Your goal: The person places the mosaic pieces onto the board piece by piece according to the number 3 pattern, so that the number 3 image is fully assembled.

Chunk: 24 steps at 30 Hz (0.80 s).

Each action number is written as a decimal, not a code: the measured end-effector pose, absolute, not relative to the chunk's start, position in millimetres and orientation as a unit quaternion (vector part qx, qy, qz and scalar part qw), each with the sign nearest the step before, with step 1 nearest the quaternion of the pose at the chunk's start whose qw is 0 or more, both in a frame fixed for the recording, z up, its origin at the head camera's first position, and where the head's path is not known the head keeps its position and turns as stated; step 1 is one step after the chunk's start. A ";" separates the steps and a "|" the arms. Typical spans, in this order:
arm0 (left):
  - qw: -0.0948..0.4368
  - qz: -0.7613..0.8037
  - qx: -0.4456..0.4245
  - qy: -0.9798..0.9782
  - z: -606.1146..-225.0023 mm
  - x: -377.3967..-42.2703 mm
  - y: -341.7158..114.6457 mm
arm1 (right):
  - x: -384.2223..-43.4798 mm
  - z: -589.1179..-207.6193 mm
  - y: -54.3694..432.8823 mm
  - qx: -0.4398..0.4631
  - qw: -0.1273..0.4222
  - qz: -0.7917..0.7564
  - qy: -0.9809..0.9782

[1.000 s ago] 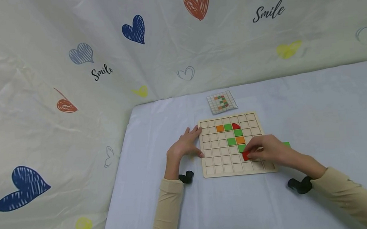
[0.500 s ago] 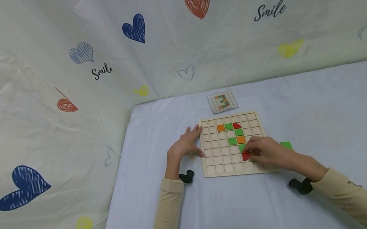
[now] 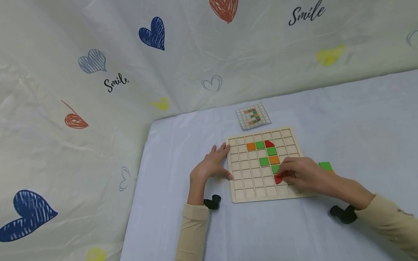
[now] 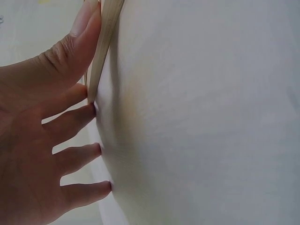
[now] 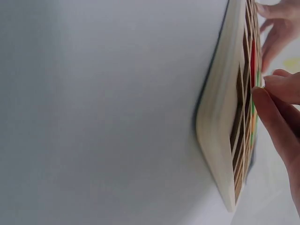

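In the head view, a wooden grid board lies on the white cloth with orange, green and red tiles in several cells. My left hand rests at the board's left edge, fingers spread and straight. The left wrist view shows its thumb against the wooden edge and some fingertips on the cloth. Over the board's lower right, my right hand pinches a red rounded tile at a cell below a green tile. The fingers hide part of that red tile.
Behind the board lies a printed pattern card showing a similar coloured grid. A loose green tile lies right of the board, a bit of orange showing beside it, partly behind the right wrist. A patterned cloth hangs behind.
The red tile has shifted slightly left and turned in my right hand, which has moved a little. More of the loose green tile shows. My left hand stays put.
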<state>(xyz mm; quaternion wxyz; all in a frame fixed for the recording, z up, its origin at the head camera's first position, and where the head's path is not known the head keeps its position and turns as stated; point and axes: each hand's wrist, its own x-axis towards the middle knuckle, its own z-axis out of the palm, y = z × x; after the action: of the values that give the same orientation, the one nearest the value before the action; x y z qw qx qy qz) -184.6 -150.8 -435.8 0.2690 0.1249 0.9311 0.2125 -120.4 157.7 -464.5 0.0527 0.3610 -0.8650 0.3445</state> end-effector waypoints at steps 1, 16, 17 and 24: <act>0.269 0.212 0.125 0.931 -435.7 -184.5 -150.6 | -119.7 -464.4 160.2 0.362 0.061 0.342 -0.865; 0.270 0.208 0.122 0.932 -435.6 -184.3 -148.9 | -112.6 -465.4 209.7 0.319 0.089 0.300 -0.894; 0.270 0.209 0.122 0.932 -435.8 -184.2 -149.1 | -112.1 -465.8 212.5 0.315 0.090 0.295 -0.898; 0.266 0.220 0.130 0.930 -436.6 -184.1 -150.0 | -107.7 -467.4 229.8 0.269 0.079 0.261 -0.924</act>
<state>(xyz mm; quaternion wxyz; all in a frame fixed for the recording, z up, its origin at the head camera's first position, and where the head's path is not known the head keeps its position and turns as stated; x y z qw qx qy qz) -184.1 -150.0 -436.6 0.2663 0.1297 0.9295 0.2195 -107.7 229.8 -467.4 0.0790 0.2694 -0.9235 0.2614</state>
